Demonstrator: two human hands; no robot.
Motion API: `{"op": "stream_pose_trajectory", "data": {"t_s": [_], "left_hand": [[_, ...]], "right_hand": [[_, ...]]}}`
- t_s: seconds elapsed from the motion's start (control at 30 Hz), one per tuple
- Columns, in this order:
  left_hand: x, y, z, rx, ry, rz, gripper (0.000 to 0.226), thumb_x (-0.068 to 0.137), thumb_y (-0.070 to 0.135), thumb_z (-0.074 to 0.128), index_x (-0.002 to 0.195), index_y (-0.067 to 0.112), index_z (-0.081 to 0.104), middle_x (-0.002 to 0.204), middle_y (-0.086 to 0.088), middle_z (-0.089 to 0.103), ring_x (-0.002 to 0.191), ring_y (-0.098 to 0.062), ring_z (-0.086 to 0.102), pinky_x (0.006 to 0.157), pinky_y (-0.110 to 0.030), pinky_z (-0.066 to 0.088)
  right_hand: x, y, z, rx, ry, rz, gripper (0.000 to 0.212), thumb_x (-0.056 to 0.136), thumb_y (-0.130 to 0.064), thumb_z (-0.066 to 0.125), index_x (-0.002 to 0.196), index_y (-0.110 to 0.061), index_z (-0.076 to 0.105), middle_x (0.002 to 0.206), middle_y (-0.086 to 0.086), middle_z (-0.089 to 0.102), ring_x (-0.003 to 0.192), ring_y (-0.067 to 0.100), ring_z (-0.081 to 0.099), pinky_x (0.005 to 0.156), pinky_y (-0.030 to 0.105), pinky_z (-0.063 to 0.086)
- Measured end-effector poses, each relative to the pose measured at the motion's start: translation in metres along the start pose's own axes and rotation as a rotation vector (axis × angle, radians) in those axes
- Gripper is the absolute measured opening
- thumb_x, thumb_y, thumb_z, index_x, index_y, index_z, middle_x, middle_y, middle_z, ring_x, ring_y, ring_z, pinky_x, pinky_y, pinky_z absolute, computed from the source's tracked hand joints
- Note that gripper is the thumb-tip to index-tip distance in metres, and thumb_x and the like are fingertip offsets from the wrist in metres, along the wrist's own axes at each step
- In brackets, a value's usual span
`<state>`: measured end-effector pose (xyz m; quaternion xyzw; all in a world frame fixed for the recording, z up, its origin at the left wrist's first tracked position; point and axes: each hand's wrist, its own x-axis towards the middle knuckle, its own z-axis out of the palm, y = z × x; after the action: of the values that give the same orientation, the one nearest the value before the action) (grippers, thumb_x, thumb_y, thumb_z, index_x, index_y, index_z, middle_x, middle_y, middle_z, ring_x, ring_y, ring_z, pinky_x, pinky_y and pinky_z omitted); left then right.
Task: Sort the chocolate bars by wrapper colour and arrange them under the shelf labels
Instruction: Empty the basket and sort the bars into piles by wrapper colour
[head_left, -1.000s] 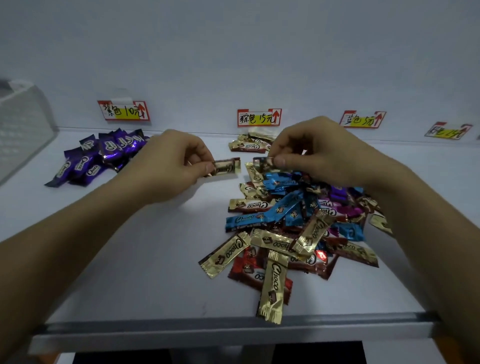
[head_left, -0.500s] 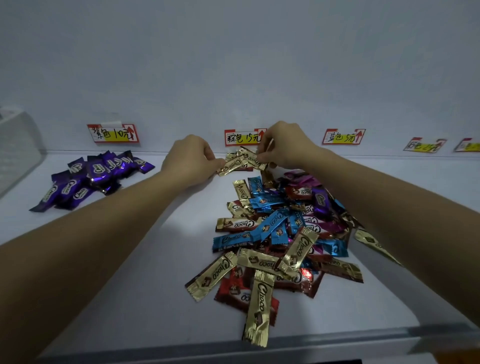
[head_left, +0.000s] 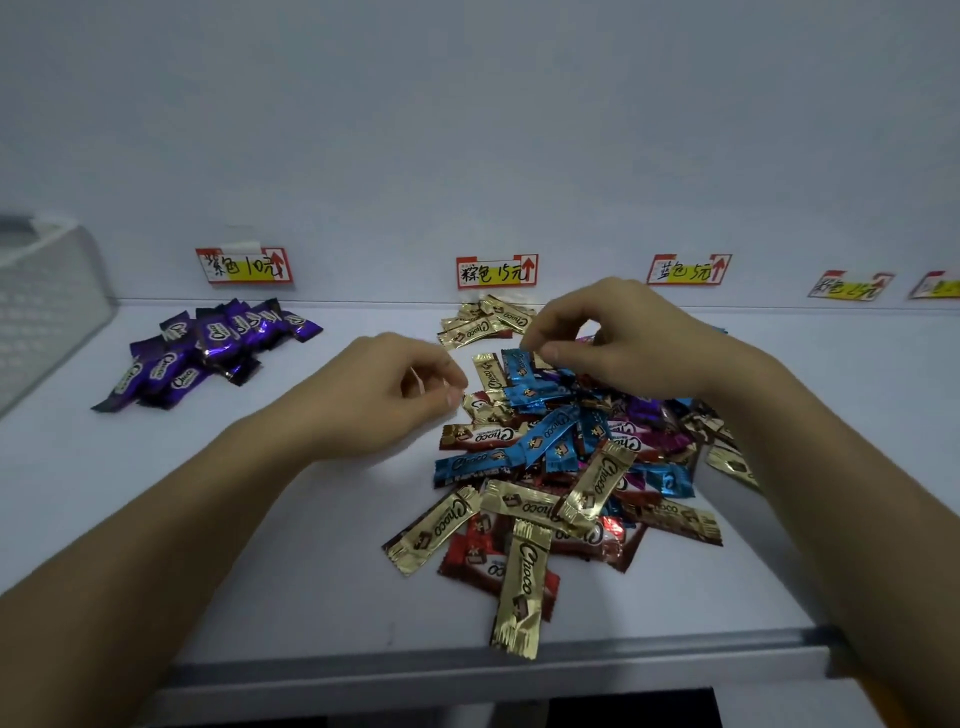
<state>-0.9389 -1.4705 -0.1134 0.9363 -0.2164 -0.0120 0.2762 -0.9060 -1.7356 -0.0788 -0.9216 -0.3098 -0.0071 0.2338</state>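
Note:
A mixed pile of chocolate bars in gold, blue, red, brown and purple wrappers lies in the middle of the white shelf. Several purple bars lie under the left label. A small heap of gold bars sits under the middle label. My left hand hovers left of the pile's far end, fingers loosely curled, holding nothing. My right hand is over the pile's far end, thumb and forefinger close together at the tip of a blue bar; whether they grip it is unclear.
More labels are stuck on the back wall: a blue-bar label, another label and a partly cut-off one at the right. A white mesh basket stands at the far left. The shelf's front edge runs below the pile.
Both hands held gold bars and carried them to the heap under the middle label. Now the bars lie there and both hands have drawn back toward the mixed pile.

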Motion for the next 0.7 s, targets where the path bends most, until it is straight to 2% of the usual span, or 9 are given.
{"op": "stream_pose_trajectory", "data": {"t_s": [0.1,0.17,0.23,0.33,0.4,0.5,0.6,0.7], "left_hand": [[-0.004,-0.002,-0.003,0.055,-0.136,0.035,0.021,0.091,0.047,0.065,0.11,0.041,0.071,0.104,0.02,0.062,0.095,-0.001,0.056,0.081,-0.029,0.051],[-0.004,0.0,0.0,0.089,-0.139,0.056,0.026,0.087,0.051,0.068,0.111,0.041,0.07,0.103,0.019,0.06,0.095,-0.002,0.054,0.079,-0.026,0.049],[-0.003,0.004,0.004,0.11,-0.123,0.074,0.025,0.086,0.049,0.071,0.108,0.039,0.07,0.099,0.019,0.058,0.093,-0.003,0.053,0.077,-0.027,0.048],[-0.002,0.007,0.004,0.088,-0.141,0.058,0.016,0.086,0.044,0.074,0.1,0.038,0.068,0.095,0.02,0.058,0.091,-0.004,0.052,0.074,-0.025,0.045],[-0.003,0.007,0.0,0.081,-0.176,0.032,0.012,0.085,0.042,0.074,0.093,0.038,0.066,0.093,0.018,0.06,0.089,-0.005,0.053,0.072,-0.027,0.047],[-0.004,0.003,-0.008,-0.005,-0.213,0.015,0.008,0.086,0.036,0.076,0.085,0.034,0.067,0.081,0.01,0.066,0.077,-0.01,0.059,0.07,-0.037,0.053],[-0.007,-0.002,-0.016,-0.088,-0.26,-0.029,0.007,0.088,0.027,0.075,0.086,0.03,0.07,0.079,0.012,0.069,0.072,-0.006,0.062,0.067,-0.027,0.053],[-0.007,-0.006,-0.023,-0.142,-0.263,-0.06,0.006,0.088,0.021,0.075,0.089,0.027,0.073,0.08,0.009,0.071,0.075,-0.009,0.065,0.07,-0.025,0.056]], "right_hand": [[-0.001,-0.007,0.011,-0.048,-0.049,-0.028,0.019,0.098,-0.031,0.061,0.114,-0.028,0.073,0.108,-0.016,0.069,0.098,0.0,0.06,0.085,0.025,0.051],[0.0,-0.013,0.021,-0.125,-0.088,-0.068,0.025,0.1,-0.036,0.056,0.119,-0.027,0.071,0.114,-0.013,0.067,0.101,0.001,0.054,0.088,0.023,0.045],[0.001,-0.017,0.031,-0.226,-0.146,-0.106,0.029,0.102,-0.04,0.052,0.124,-0.029,0.067,0.116,-0.01,0.063,0.108,0.006,0.048,0.093,0.028,0.04],[0.001,-0.019,0.036,-0.283,-0.227,-0.112,0.032,0.102,-0.038,0.05,0.132,-0.034,0.061,0.12,-0.009,0.058,0.116,0.013,0.043,0.1,0.04,0.04],[0.0,-0.018,0.032,-0.271,-0.245,-0.103,0.032,0.101,-0.035,0.052,0.133,-0.034,0.06,0.12,-0.011,0.057,0.116,0.012,0.043,0.101,0.042,0.041],[-0.002,-0.017,0.025,-0.221,-0.251,-0.116,0.023,0.098,-0.034,0.06,0.12,-0.035,0.065,0.112,-0.014,0.058,0.109,0.009,0.046,0.098,0.037,0.042],[-0.002,-0.018,0.024,-0.192,-0.226,-0.122,0.007,0.095,-0.032,0.065,0.101,-0.036,0.064,0.104,-0.017,0.056,0.103,0.006,0.047,0.093,0.034,0.043],[-0.002,-0.018,0.023,-0.149,-0.152,-0.145,0.006,0.092,-0.029,0.069,0.092,-0.033,0.065,0.1,-0.018,0.057,0.103,0.004,0.048,0.089,0.029,0.041]]}}
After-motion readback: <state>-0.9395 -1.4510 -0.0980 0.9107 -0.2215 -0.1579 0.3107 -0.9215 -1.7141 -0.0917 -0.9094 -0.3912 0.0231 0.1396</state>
